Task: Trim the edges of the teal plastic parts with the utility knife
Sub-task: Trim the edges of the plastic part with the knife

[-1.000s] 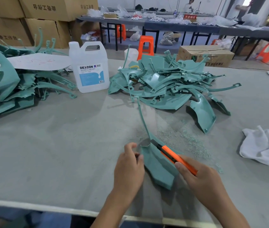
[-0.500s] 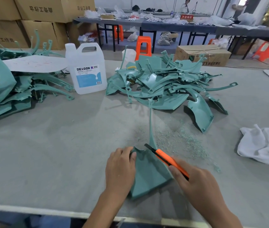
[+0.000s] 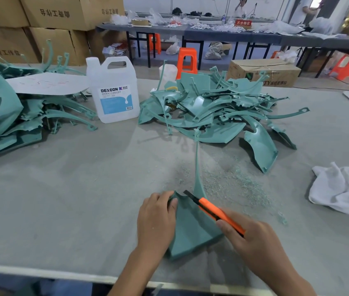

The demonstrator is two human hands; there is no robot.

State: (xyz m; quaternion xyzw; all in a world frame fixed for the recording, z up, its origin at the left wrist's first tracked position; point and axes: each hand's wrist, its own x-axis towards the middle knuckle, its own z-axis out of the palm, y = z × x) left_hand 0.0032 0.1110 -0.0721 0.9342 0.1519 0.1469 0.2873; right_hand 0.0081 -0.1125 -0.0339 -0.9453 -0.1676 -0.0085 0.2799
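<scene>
At 6 o'clock on the grey table (image 3: 62,199), just inside the near edge, lies the teal part (image 3: 192,229) being worked: a broad curved panel with 1 thin arm running away toward 12 o'clock. The left hand (image 3: 156,221) grasps the panel's 9 o'clock edge, fingers curled over the rim and thumb pressed on the face. The right hand (image 3: 252,242), at 4 o'clock of the panel, is clenched round the handle of the orange utility knife (image 3: 218,212). The knife slants toward 11 o'clock, and its dark tip meets the panel's far rim beside the foot of the thin arm.

Teal shavings (image 3: 233,184) are scattered on the table at 1 o'clock of the hands. A crumpled white cloth (image 3: 340,189) lies at 3 o'clock, well apart from the panel.

2 heaps of teal parts sit farther back: the central pile (image 3: 212,107) at 12 o'clock and the left pile (image 3: 9,116) at 10 o'clock, with a white sheet (image 3: 41,84) lying on top of it. Between them stands a white jug (image 3: 113,90) labelled DEXCON, upright and capped.

Stacked cardboard boxes (image 3: 51,18) fill the 11 o'clock corner beyond the table. An orange stool (image 3: 187,60) stands behind the central pile.
</scene>
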